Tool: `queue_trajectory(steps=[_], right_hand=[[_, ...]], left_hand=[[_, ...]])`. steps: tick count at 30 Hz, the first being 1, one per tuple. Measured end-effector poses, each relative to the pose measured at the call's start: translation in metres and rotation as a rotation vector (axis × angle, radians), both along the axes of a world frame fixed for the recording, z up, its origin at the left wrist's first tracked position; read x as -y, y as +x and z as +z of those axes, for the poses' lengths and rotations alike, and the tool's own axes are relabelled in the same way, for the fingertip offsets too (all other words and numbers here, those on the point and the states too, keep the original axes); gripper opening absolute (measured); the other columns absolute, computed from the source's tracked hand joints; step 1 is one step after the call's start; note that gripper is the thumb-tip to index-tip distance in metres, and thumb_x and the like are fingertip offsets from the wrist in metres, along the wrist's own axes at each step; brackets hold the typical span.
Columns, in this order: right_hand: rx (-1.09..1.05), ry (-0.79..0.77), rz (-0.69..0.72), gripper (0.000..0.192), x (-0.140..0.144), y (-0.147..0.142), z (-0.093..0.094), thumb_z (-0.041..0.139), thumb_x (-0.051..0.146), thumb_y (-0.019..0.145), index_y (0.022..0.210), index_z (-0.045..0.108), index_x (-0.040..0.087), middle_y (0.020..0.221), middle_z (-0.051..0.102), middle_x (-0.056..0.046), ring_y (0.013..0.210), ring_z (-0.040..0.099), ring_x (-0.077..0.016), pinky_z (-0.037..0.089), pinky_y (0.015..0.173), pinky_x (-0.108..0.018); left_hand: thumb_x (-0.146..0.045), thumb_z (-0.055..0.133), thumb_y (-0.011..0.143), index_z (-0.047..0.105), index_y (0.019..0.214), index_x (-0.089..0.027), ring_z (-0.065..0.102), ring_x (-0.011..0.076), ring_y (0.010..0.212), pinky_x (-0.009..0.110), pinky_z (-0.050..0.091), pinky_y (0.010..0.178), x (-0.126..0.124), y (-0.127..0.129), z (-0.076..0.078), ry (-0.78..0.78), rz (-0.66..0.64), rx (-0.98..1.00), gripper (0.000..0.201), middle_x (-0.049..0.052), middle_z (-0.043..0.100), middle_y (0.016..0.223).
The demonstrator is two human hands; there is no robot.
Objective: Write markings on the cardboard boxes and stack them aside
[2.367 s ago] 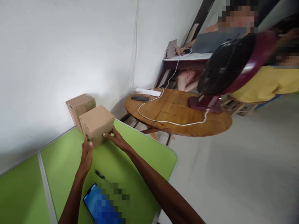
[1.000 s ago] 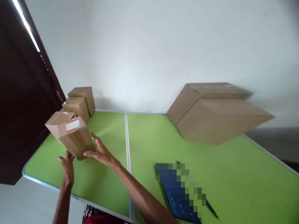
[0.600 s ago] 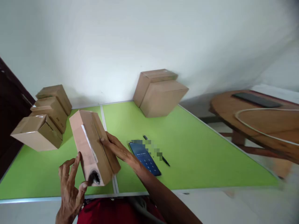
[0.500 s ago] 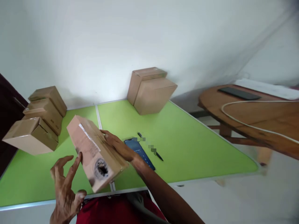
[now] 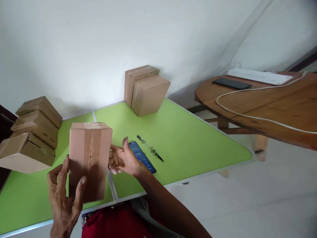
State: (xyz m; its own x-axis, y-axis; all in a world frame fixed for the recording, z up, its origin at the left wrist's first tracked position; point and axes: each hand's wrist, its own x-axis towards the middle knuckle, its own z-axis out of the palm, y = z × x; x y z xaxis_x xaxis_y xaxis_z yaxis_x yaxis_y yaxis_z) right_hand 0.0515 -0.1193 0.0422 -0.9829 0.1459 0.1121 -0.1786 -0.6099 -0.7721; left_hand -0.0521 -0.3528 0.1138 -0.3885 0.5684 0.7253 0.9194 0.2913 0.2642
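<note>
We face a plain white wall (image 5: 74, 49), and in front of it spreads a bright green flat worktop (image 5: 193, 145) with a pale metal edge and a narrow pale strip across it. Just beyond its right side we see a brown wooden table (image 5: 277, 110) with a curved edge. A close row of brown cardboard boxes (image 5: 41, 135) sits at the left of the worktop, and a pair of brown cardboard boxes (image 5: 151, 96) stands side by side near the wall.

In front of us, over the near part of the worktop, is a single upright brown cardboard box (image 5: 100, 162), taller than it is wide. Its front has a pinkish-tan tint, darkening into shadow toward the bottom. Tape runs down the middle over a seam, which shows a thin, ragged dark line in its upper half. A paler piece of tape crosses onto the narrow top.

Our left hand (image 5: 63, 191) grips this box low on its left side, fingers along the edge and thumb across the front. Our right hand (image 5: 126, 160) is loose at the right edge, thumb raised and fingers half curled; we cannot tell whether the fingertips touch the cardboard.

Near that hand lie a dark smartphone (image 5: 145, 158) with a lit blue screen and, just beside it, a slim black pen (image 5: 159, 157), its middle blurred out.
</note>
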Motion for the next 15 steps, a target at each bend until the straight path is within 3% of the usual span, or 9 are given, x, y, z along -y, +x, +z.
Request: queue_trajectory(steps=[3, 5, 9, 12, 15], right_hand=[[0.042, 0.084, -0.152, 0.085, 0.0, 0.0, -0.007, 0.074, 0.107, 0.071, 0.084, 0.066, 0.023, 0.062, 0.063, 0.004, 0.046, 0.049, -0.0104, 0.03, 0.043, -0.022], [0.073, 0.113, -0.23, 0.077, 0.0, -0.001, -0.01, 0.086, 0.096, 0.071, 0.079, 0.066, 0.022, 0.065, 0.064, 0.004, 0.053, 0.054, -0.011, 0.037, 0.049, -0.023], [0.122, 0.039, -0.256, 0.085, 0.006, -0.009, -0.012, 0.076, 0.104, 0.074, 0.095, 0.078, 0.022, 0.094, 0.083, -0.008, 0.095, 0.079, -0.0274, 0.063, 0.082, -0.037], [0.106, -0.058, -0.245, 0.09, 0.013, -0.018, -0.013, 0.071, 0.104, 0.078, 0.115, 0.082, 0.023, 0.118, 0.087, -0.012, 0.127, 0.076, -0.0347, 0.061, 0.11, -0.047], [0.034, -0.073, -0.267, 0.086, 0.016, -0.025, -0.011, 0.069, 0.099, 0.084, 0.126, 0.081, 0.025, 0.131, 0.085, -0.012, 0.143, 0.07, -0.0354, 0.057, 0.119, -0.051]], left_hand=[[-0.04, 0.07, 0.109, 0.044, 0.177, -0.044, 0.063, 0.028, 0.109, 0.043, 0.06, 0.089, -0.003, 0.011, 0.004, -0.001, -0.097, 0.008, 0.073, 0.008, 0.065, 0.124], [-0.026, 0.071, 0.108, 0.046, 0.176, -0.041, 0.064, 0.0249, 0.105, 0.038, 0.062, 0.086, -0.005, 0.019, 0.007, 0.007, -0.199, -0.021, 0.074, 0.008, 0.068, 0.123], [-0.003, 0.067, 0.104, 0.053, 0.173, -0.039, 0.067, 0.0179, 0.106, 0.026, 0.061, 0.086, -0.007, 0.029, 0.003, 0.017, -0.329, -0.031, 0.079, 0.007, 0.066, 0.125], [0.005, 0.07, 0.098, 0.059, 0.168, -0.043, 0.069, 0.0172, 0.108, 0.026, 0.06, 0.084, -0.008, 0.026, -0.007, 0.043, -0.295, -0.1, 0.086, 0.007, 0.063, 0.127], [-0.006, 0.079, 0.097, 0.054, 0.17, -0.041, 0.071, 0.0236, 0.109, 0.041, 0.06, 0.096, -0.011, 0.017, -0.016, 0.064, -0.196, -0.048, 0.085, 0.004, 0.066, 0.11]])
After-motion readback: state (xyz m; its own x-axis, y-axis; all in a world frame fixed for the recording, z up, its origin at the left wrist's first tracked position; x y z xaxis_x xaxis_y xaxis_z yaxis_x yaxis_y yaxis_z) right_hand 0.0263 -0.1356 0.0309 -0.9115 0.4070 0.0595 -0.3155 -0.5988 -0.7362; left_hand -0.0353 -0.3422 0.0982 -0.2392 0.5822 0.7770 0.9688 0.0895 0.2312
